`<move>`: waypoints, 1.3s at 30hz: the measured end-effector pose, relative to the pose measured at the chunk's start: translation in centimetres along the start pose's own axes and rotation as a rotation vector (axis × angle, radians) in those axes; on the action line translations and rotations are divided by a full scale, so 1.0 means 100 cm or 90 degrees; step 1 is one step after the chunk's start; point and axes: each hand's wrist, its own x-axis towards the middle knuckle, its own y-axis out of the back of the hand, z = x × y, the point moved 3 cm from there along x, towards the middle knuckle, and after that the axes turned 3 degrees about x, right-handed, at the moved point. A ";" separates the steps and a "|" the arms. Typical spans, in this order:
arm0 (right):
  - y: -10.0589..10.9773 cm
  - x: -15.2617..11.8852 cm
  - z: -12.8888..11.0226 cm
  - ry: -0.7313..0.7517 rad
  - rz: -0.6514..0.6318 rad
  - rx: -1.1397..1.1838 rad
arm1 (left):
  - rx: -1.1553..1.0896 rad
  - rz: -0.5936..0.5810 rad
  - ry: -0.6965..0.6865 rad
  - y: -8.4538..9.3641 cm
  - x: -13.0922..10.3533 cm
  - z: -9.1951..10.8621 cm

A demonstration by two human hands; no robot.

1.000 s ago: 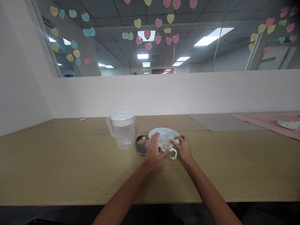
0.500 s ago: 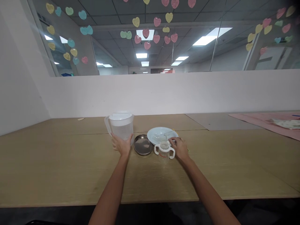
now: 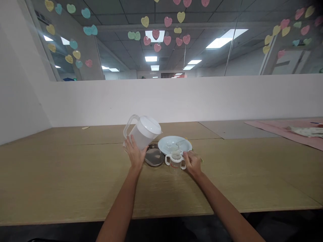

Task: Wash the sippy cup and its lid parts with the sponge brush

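My left hand (image 3: 135, 153) grips a translucent white pitcher (image 3: 142, 132) with a lid, lifted and tilted to the right above a round metal pan (image 3: 154, 157). The pitcher's handle points up and left. On the table stands a clear two-handled cup (image 3: 175, 164) with white handles and red lettering, its top open. My right hand (image 3: 193, 162) is closed around the cup's right handle. Right behind the cup sits a pale plate (image 3: 165, 144) with clear utensil-like items lying in it; their exact kind is hard to make out.
The wooden table (image 3: 75, 181) runs to a white wall (image 3: 113, 101) with a window above it. A pink cloth (image 3: 275, 129) with items on it lies at the far right, beside a grey sheet (image 3: 239, 130). A small flat piece (image 3: 85, 128) lies at the back left.
The pitcher has risen from upright near the table and tipped to the right in my left hand. My right hand has closed on the cup's handle.
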 end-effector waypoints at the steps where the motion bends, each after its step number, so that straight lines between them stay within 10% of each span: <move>1: 0.000 0.000 -0.001 0.010 -0.007 -0.002 | 0.012 -0.007 -0.022 0.000 0.000 0.002; 39: -0.002 -0.003 -0.002 0.132 0.066 -0.002 | 0.023 0.023 -0.227 0.005 -0.005 0.019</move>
